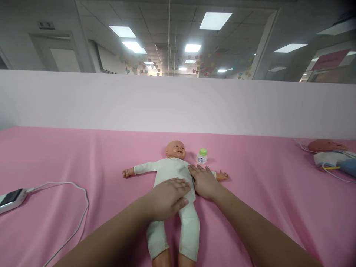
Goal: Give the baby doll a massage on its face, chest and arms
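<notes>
While your two hands rest on the doll point(172, 170), the step in hand reads, by my judgement, as smoothing or pressing the white suit over its trunk; nothing is gripped. The doll lies face up on the pink tabletop point(83, 155), near the middle, head away from you, arms flung out to either side, legs pointing back toward you; its feet run out of view at the lower edge. Your left hand point(167, 198) lies flat, fingers together and extended, palm down across the belly and hip of the suit; it pinches nothing. Your right hand point(204, 181) lies flat as well, fingers loosely together, laid on the doll's side and upper arm on your right, its heel on the cloth just beside the body; it holds nothing either.

A small bottle point(202, 157) with a green cap stands upright just beyond your right fingertips, beside the doll's head, apart from both. A phone point(11, 200) with a white cable point(75, 207) lies well apart at your left; a heap of gear point(330, 157) sits far right, its make-up unclear.

Any next move, as I judge it, calls for light, even pressure, since the soft body will shift on the cloth; mind the bottle, which a sweep of the right hand could tip.
</notes>
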`<control>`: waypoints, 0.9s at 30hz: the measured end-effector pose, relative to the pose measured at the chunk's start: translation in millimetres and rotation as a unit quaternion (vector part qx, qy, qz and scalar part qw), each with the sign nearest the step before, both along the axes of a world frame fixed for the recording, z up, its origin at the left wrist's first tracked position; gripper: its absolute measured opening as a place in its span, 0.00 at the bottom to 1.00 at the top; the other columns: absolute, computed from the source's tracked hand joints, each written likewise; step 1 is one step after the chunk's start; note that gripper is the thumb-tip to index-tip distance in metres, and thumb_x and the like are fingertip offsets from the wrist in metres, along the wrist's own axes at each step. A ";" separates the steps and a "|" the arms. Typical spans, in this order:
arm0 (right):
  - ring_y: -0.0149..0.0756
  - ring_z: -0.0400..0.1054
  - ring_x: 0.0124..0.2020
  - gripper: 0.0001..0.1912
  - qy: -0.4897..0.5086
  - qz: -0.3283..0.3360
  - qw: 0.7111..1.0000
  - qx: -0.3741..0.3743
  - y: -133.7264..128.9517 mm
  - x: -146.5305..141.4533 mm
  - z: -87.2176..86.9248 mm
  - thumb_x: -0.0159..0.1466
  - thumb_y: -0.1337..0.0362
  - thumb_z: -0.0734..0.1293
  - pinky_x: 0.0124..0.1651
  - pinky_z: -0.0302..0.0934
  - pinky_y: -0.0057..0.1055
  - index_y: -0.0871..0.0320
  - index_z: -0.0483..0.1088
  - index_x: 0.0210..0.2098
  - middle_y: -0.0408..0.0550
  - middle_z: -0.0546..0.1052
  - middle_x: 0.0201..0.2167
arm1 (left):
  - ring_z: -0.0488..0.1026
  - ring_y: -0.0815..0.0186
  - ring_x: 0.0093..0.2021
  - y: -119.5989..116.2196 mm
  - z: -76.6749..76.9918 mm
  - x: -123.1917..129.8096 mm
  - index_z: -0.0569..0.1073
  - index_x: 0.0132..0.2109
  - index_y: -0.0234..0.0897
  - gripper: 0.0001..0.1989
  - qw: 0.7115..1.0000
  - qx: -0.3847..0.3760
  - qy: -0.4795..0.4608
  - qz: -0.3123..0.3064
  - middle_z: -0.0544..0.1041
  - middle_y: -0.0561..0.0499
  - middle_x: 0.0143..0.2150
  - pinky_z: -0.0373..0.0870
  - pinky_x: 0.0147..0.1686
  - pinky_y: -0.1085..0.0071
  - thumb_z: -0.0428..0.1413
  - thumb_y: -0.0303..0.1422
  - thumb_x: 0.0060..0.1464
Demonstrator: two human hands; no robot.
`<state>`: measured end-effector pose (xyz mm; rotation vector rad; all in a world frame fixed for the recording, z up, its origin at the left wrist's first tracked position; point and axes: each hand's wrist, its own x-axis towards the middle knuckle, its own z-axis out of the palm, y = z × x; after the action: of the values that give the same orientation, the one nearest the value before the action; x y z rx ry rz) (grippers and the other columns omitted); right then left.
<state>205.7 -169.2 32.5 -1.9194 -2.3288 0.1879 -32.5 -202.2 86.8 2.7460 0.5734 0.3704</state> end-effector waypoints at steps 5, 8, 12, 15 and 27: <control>0.57 0.42 0.77 0.39 -0.017 0.000 1.000 -0.021 1.2 -2.9 -2.2 0.68 0.63 0.57 0.75 0.34 0.59 0.60 0.46 0.76 0.50 0.50 0.77 | 0.53 0.48 0.75 29.2 -9.6 7.1 0.58 0.74 0.31 0.38 0.998 -0.018 0.033 0.049 0.57 0.38 0.75 0.44 0.74 0.50 0.48 0.52 0.68; 0.57 0.41 0.77 0.38 -0.024 -0.002 0.999 -0.023 0.1 -3.6 -1.7 0.69 0.62 0.57 0.75 0.34 0.59 0.60 0.46 0.77 0.51 0.48 0.78 | 0.47 0.51 0.77 50.1 -14.4 8.2 0.55 0.76 0.33 0.42 0.996 -0.029 0.032 0.081 0.53 0.39 0.77 0.40 0.75 0.49 0.44 0.57 0.67; 0.58 0.42 0.77 0.36 -0.028 0.002 0.999 -0.019 -2.4 -5.0 -1.3 0.70 0.64 0.55 0.75 0.34 0.59 0.61 0.47 0.76 0.52 0.50 0.77 | 0.43 0.55 0.78 72.7 -27.2 4.5 0.55 0.76 0.37 0.39 0.983 -0.034 0.013 0.180 0.50 0.43 0.78 0.39 0.75 0.51 0.39 0.57 0.69; 0.58 0.42 0.77 0.37 -0.023 0.003 1.000 -0.017 -2.8 -4.2 -1.3 0.69 0.66 0.56 0.75 0.34 0.58 0.60 0.47 0.76 0.52 0.50 0.77 | 0.45 0.53 0.78 86.3 -39.7 -5.0 0.54 0.76 0.36 0.41 0.960 -0.043 -0.002 0.278 0.50 0.42 0.78 0.42 0.74 0.52 0.39 0.58 0.68; 0.44 0.73 0.58 0.17 0.372 0.214 0.896 0.116 -50.9 -28.6 39.3 0.73 0.57 0.58 0.62 0.65 0.42 0.52 0.74 0.53 0.50 0.80 0.56 | 0.58 0.51 0.74 96.3 -52.6 -16.0 0.64 0.70 0.30 0.32 0.924 -0.022 -0.036 0.379 0.63 0.37 0.73 0.53 0.71 0.52 0.39 0.45 0.70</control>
<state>177.1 -220.1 71.8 -0.9456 -2.0486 0.5426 -48.5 -105.8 34.2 2.3408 1.5915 0.6080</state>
